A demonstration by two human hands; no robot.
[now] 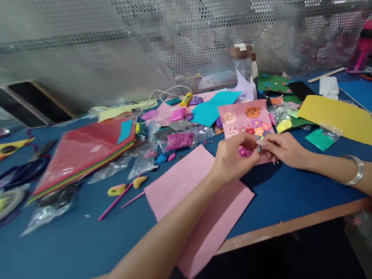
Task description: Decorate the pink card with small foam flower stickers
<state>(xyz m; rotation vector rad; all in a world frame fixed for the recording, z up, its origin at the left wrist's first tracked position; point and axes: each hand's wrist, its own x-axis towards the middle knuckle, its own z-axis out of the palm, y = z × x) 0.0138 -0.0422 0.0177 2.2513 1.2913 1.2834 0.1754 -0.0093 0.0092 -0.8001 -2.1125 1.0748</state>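
Observation:
My left hand [237,153] and my right hand [280,148] meet at the fingertips, both closed in a pinch. What lies between the fingers is too small to name. Just behind them is a pink sheet [236,109] bearing animal faces, among them an orange cat face [252,112], and a cluster of colourful flowers [257,124]. My hands cover the lower part of this sheet. Under my left forearm lies a larger plain pink sheet [190,175], its near corner hanging over the table edge.
Red foam sheets [81,147] are stacked at the left, near scissors [43,150]. Pink sticks [116,204] and clay bags [180,140] lie mid-table. A yellow sheet [339,116] is at the right. A clear bottle [242,62] stands before the perforated metal wall [96,73].

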